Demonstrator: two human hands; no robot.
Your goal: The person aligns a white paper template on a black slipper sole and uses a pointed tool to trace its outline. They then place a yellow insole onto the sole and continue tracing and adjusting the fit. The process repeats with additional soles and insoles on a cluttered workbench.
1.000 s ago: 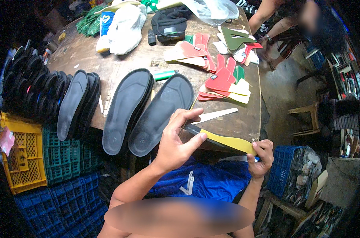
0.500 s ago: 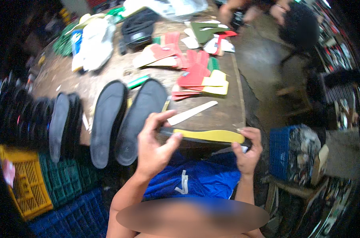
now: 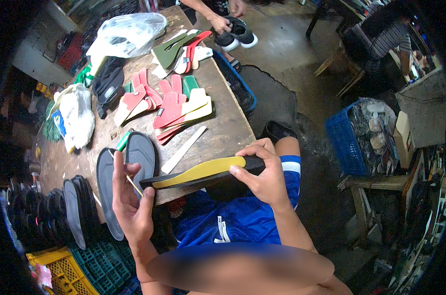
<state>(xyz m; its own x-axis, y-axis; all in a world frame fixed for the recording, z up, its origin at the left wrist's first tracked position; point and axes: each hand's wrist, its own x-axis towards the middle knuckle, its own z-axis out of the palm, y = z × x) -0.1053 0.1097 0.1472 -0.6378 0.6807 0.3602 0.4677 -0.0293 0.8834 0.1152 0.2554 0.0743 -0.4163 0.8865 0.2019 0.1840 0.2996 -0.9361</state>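
Observation:
My right hand (image 3: 264, 172) pinches one end of a black insole (image 3: 208, 182), held edge-on above the table's near edge. Along the insole's side lies a curved yellow piece (image 3: 198, 171). Left of the insole's far tip is my left hand (image 3: 132, 206), with a thin pale-yellow stick-like strip (image 3: 133, 184) between its thumb and fingers. Whether this hand also touches the tip I cannot tell. Behind it, two larger black insoles (image 3: 140, 155) lie on the table, partly covered by the hand. A white flat strip (image 3: 183, 150) rests just beyond the held insole.
Stacks of red, yellow and green cut pieces (image 3: 183, 110) lie on the wooden table (image 3: 223, 132). Rows of black insoles (image 3: 75, 211) stand at left above plastic crates (image 3: 102, 263). A co-worker's hand (image 3: 220, 23) holds dark shoes (image 3: 237, 33). A blue crate (image 3: 346, 137) is at right.
My view has swung right, so the table appears farther left. My left hand has moved from its grip near the insole's end and now shows the thin strip. The right hand still holds the insole.

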